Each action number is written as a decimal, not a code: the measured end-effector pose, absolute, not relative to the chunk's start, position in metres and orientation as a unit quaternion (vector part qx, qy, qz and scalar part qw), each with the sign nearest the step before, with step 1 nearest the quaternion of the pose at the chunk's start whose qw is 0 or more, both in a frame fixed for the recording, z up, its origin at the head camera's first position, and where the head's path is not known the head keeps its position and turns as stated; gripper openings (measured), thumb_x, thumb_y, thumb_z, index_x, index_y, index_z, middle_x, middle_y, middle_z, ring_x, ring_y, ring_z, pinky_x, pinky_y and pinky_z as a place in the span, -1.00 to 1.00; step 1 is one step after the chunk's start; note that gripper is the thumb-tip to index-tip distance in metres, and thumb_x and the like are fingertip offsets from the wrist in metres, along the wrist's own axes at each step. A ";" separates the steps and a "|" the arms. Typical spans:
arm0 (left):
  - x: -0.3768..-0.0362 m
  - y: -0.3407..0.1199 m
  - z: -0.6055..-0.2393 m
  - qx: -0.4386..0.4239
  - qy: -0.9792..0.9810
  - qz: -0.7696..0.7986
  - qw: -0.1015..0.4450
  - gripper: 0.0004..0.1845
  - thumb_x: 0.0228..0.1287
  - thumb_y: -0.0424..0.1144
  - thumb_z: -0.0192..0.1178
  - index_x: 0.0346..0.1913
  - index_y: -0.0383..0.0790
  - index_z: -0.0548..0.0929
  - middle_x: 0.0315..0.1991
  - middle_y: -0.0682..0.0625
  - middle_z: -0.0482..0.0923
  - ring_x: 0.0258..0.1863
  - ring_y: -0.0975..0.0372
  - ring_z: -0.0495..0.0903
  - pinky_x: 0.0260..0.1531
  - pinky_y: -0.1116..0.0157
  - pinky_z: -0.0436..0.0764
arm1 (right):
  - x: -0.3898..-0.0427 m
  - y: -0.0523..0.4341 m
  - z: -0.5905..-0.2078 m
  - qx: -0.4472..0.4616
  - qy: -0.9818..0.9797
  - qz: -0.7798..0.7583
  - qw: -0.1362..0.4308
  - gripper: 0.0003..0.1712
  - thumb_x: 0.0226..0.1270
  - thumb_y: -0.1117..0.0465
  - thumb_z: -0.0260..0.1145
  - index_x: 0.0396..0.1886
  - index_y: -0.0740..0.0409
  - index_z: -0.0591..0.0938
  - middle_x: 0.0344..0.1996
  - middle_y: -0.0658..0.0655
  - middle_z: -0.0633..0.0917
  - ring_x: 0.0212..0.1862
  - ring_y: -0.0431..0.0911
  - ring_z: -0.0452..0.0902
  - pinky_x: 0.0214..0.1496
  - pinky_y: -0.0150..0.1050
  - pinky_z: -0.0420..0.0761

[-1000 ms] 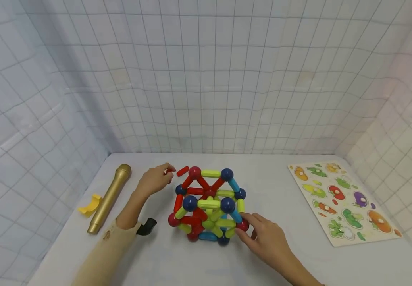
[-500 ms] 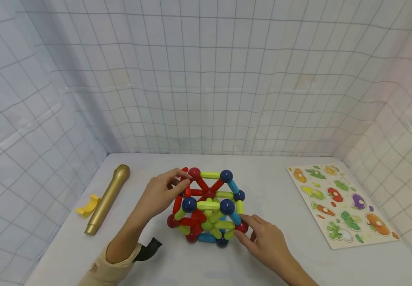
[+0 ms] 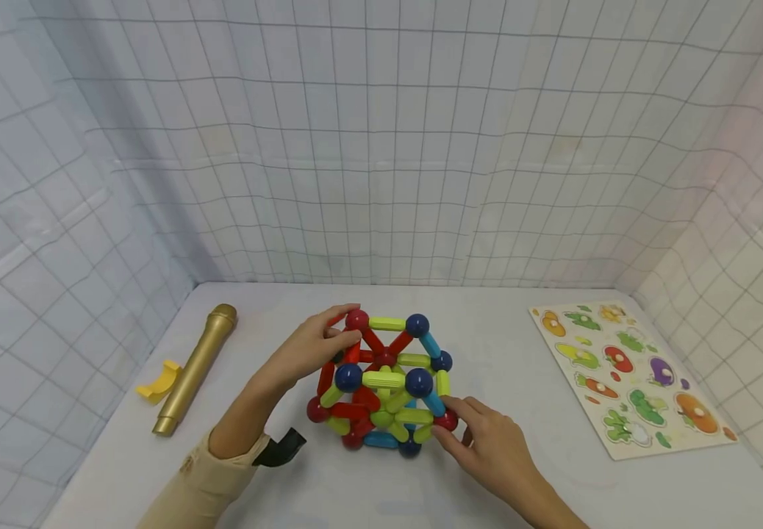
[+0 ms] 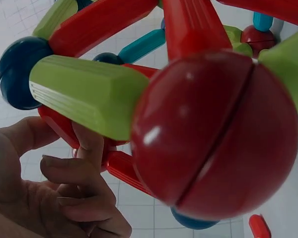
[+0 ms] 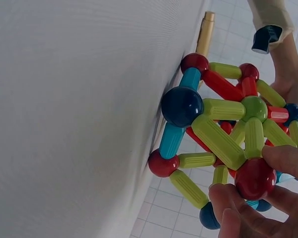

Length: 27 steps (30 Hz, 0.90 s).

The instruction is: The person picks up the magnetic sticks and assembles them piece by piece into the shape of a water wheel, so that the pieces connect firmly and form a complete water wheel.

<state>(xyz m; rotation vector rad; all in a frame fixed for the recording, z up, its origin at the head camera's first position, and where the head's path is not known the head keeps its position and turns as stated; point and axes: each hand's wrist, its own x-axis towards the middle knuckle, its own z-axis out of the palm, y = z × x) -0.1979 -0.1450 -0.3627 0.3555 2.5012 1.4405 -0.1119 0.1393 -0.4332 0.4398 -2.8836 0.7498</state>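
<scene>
White table (image 3: 520, 455), gridded cloth behind, and the ball-and-rod structure (image 3: 384, 382) is sitting mid-table. Left hand (image 3: 312, 349) is pinching a red rod at its upper-left corner; right hand (image 3: 487, 441) is pinching its lower-right red ball (image 3: 448, 420). Squeezing unevenly could pop joints apart.

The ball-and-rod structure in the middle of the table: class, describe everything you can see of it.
The ball-and-rod structure is a cage-like frame of glossy plastic-looking rods in red, lime green and light blue, joined at red, dark blue and green balls. It stands on the white table, between a gold microphone and a puzzle board. The left hand grips a red rod at its upper left corner; the right hand pinches a red ball at its lower right.
</scene>
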 end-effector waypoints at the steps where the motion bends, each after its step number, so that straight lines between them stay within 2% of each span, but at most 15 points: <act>1: -0.199 -0.145 -0.362 0.124 0.855 0.490 0.118 -0.35 0.40 -0.04 0.12 0.47 -0.09 0.21 -0.10 -0.18 0.69 -0.26 0.19 0.66 -0.04 0.07 0.66 | -0.112 0.140 -0.433 0.145 -0.955 0.248 0.065 -0.52 0.22 -0.18 0.36 0.04 -0.03 0.66 -0.33 -0.17 0.68 -0.56 -0.43 0.36 -0.54 -0.53 0.40; 4: -0.200 -0.147 -0.361 0.131 0.855 0.488 0.121 -0.38 0.41 -0.01 0.11 0.45 -0.11 0.26 -0.12 -0.17 0.68 -0.30 0.19 0.63 -0.12 0.13 0.68 | -0.113 0.141 -0.432 0.141 -0.955 0.251 0.065 -0.52 0.21 -0.17 0.37 0.04 -0.05 0.66 -0.31 -0.16 0.69 -0.56 -0.44 0.36 -0.54 -0.53 0.40; 8: -0.204 -0.151 -0.360 0.143 0.850 0.492 0.125 -0.42 0.42 0.02 0.09 0.41 -0.09 0.32 -0.26 -0.12 0.67 -0.38 0.17 0.62 -0.31 0.26 0.65 | -0.114 0.143 -0.430 0.138 -0.954 0.255 0.070 -0.54 0.21 -0.15 0.38 0.04 -0.06 0.66 -0.27 -0.14 0.71 -0.55 -0.44 0.37 -0.54 -0.52 0.40; 11: -0.217 -0.157 -0.360 0.149 0.853 0.488 0.113 -0.49 0.47 0.04 0.01 0.35 -0.11 0.39 -0.37 -0.11 0.61 -0.45 0.16 0.52 -0.45 0.36 0.51 | -0.114 0.143 -0.430 0.140 -0.954 0.253 0.073 -0.53 0.21 -0.15 0.38 0.04 -0.06 0.65 -0.26 -0.13 0.71 -0.56 -0.45 0.35 -0.53 -0.52 0.40; 14: -0.246 -0.163 -0.367 0.126 0.882 0.448 0.070 -0.51 0.51 0.06 -0.09 0.29 -0.18 0.46 -0.39 -0.18 0.58 -0.48 0.14 0.42 -0.50 0.34 0.37 | -0.114 0.142 -0.430 0.141 -0.955 0.251 0.070 -0.53 0.22 -0.14 0.37 0.06 -0.04 0.65 -0.26 -0.13 0.70 -0.56 -0.45 0.34 -0.53 -0.52 0.40; 17: -0.283 -0.164 -0.386 0.074 0.937 0.338 0.045 -0.52 0.49 0.03 -0.05 0.24 -0.23 0.50 -0.31 -0.20 0.62 -0.43 0.13 0.48 -0.46 0.31 0.44 | -0.114 0.140 -0.431 0.140 -0.956 0.250 0.064 -0.53 0.23 -0.13 0.37 0.07 -0.02 0.64 -0.25 -0.12 0.70 -0.56 -0.45 0.33 -0.53 -0.52 0.40; 21: -0.321 -0.163 -0.419 0.062 0.979 0.181 0.069 -0.55 0.34 -0.06 0.12 0.19 -0.21 0.53 -0.07 -0.23 0.61 -0.28 0.06 0.54 -0.37 0.20 0.59 | -0.113 0.139 -0.433 0.143 -0.956 0.248 0.055 -0.52 0.25 -0.14 0.35 0.08 -0.02 0.63 -0.26 -0.12 0.69 -0.55 -0.45 0.33 -0.53 -0.52 0.40; 24: -0.334 -0.162 -0.436 0.088 0.984 0.137 0.074 -0.57 0.28 -0.13 0.17 0.19 -0.18 0.55 0.05 -0.24 0.59 -0.18 0.04 0.53 -0.22 0.13 0.63 | -0.113 0.138 -0.434 0.150 -0.956 0.247 0.054 -0.52 0.27 -0.15 0.33 0.08 -0.03 0.63 -0.28 -0.12 0.69 -0.55 -0.45 0.33 -0.54 -0.52 0.40; 27: -0.338 -0.160 -0.443 0.108 0.983 0.125 0.075 -0.56 0.28 -0.19 0.18 0.21 -0.17 0.55 0.00 -0.21 0.63 -0.27 0.08 0.55 -0.26 0.18 0.64 | -0.113 0.138 -0.433 0.155 -0.955 0.245 0.058 -0.52 0.27 -0.14 0.33 0.08 -0.01 0.63 -0.30 -0.11 0.68 -0.56 -0.45 0.33 -0.54 -0.52 0.40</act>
